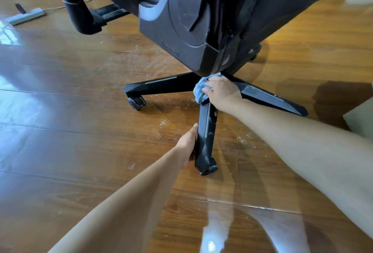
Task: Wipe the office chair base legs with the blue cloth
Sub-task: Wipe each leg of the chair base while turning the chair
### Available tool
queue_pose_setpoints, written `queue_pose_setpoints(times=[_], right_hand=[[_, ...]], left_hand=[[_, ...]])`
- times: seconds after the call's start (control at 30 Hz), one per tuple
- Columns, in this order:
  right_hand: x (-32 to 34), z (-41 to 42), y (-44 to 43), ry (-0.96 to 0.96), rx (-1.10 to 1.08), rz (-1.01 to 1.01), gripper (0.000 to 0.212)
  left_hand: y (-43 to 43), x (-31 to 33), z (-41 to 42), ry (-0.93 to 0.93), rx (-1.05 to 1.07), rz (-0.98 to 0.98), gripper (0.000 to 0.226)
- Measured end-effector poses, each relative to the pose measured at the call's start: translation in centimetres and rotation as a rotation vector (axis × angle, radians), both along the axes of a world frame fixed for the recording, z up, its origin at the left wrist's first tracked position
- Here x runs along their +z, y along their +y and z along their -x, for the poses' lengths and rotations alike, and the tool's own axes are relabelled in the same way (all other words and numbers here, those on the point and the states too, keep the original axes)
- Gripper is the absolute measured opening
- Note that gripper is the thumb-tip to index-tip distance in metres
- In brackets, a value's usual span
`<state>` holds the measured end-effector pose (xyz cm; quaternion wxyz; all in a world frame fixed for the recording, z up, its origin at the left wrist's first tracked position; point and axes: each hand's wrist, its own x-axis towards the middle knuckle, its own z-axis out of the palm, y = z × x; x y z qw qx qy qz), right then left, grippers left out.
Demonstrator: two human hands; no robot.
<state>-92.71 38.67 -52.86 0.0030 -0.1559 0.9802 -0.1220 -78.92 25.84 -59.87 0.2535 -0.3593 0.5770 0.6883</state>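
Under the seat, crumpled blue cloth (201, 89), dusty black chair leg (206, 137)

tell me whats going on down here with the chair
A person is cleaning the base of an office chair. The right hand holds a bunched blue cloth against the inner end of the near leg, close to the hub under the seat. The left hand grips that leg from its left side, nearer the caster end. White specks lie on the wooden floor around the base.
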Motion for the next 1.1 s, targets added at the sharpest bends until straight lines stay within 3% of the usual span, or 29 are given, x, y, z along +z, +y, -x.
queue_pose_setpoints(times=[0.1, 0.27, 0.4, 0.57, 0.87, 1.0, 1.1], right_hand=[[-0.5, -3.3, -0.5, 0.097, -0.011, -0.143, 0.030], [-2.8, -9.6, -0.4, 0.224, 0.058, -0.106, 0.043], [-2.9, -5.9, -0.3, 0.085, 0.117, -0.047, 0.043], [-1.8, 0.4, -0.4, 0.030, 0.040, -0.055, 0.033], [-3.5, -6.4, 2.6, 0.115, 0.212, 0.067, 0.040], [-2.8, -3.3, 1.4, 0.055, 0.209, 0.030, 0.040], [-1.7, -0.2, 0.2, -0.005, 0.068, 0.047, 0.036]], left_hand=[[0.2, -0.2, 0.6, 0.023, 0.009, 0.061, 0.074], [2.0, -1.7, 0.4, 0.046, 0.096, 0.036, 0.060], [2.1, -1.2, 0.1, 0.024, 0.092, 0.054, 0.061], [2.0, -0.6, -0.2, 0.009, 0.065, 0.067, 0.062], [2.1, -0.7, -0.2, 0.017, 0.067, 0.071, 0.061], [2.1, -0.4, -0.2, 0.004, 0.051, 0.091, 0.061], [2.2, -0.1, -0.5, 0.013, 0.049, 0.106, 0.064]])
